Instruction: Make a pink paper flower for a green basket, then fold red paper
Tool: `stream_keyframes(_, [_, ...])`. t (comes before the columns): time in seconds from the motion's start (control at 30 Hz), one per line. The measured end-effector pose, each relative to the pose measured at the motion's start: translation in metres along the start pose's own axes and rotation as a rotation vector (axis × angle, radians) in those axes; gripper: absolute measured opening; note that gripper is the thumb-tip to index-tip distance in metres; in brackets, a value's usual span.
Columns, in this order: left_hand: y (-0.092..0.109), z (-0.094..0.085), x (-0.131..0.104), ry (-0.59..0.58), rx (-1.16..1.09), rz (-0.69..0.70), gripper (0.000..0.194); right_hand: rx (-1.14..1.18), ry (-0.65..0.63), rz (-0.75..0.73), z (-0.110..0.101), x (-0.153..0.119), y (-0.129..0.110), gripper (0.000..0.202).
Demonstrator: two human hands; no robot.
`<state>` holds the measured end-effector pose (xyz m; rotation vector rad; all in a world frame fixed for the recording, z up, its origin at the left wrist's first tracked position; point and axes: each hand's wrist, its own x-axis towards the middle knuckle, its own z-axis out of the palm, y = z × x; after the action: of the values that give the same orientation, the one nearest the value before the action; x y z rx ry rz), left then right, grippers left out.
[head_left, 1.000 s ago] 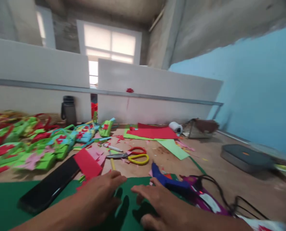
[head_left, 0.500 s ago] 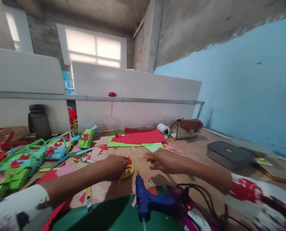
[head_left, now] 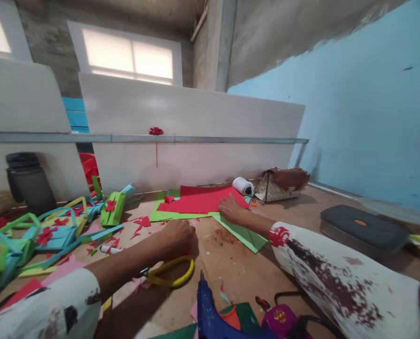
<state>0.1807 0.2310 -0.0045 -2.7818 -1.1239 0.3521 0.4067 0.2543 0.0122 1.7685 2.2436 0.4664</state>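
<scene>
Right hand [head_left: 232,210], grip unclear, overlaps the flat red paper-like sheet [head_left: 201,198] at twelve o'clock, likely light, best edge-held; left hand [head_left: 181,238] curled, contents hidden.

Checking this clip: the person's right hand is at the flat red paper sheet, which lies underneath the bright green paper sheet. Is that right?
Not quite: the flat red paper sheet lies on top of the bright green paper sheet, as the head view shows. The person's right hand is indeed at the red sheet.
</scene>
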Motion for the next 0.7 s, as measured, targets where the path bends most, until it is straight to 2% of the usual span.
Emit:
stream_keyframes(0.1, [-0.002, 0.006, 0.001, 0.021, -0.003, -0.004, 0.032, 0.022, 0.015, -0.003, 0.005, 0.011, 0.002, 0.031])
stream_keyframes(0.23, [-0.005, 0.01, -0.003, 0.045, 0.001, -0.012, 0.031, 0.041, 0.054, 0.014, 0.001, 0.014, 0.006, 0.035])
stream_keyframes(0.33, [-0.007, 0.007, -0.007, 0.12, 0.01, -0.063, 0.03, 0.036, 0.086, 0.02, -0.004, 0.011, 0.009, 0.034])
stream_keyframes(0.47, [-0.012, -0.013, -0.016, 0.362, 0.07, -0.117, 0.031, 0.019, 0.154, -0.03, -0.013, -0.001, 0.004, 0.034])
stream_keyframes(0.57, [-0.015, -0.033, -0.024, 0.561, 0.154, -0.096, 0.046, 0.012, 0.228, -0.14, -0.027, -0.018, -0.008, 0.033])
stream_keyframes(0.63, [-0.014, -0.043, -0.029, 0.623, 0.206, -0.067, 0.048, 0.009, 0.269, -0.236, -0.042, -0.031, -0.019, 0.032])
stream_keyframes(0.7, [-0.013, -0.051, -0.034, 0.629, 0.246, -0.036, 0.04, 0.009, 0.298, -0.324, -0.06, -0.045, -0.032, 0.029])
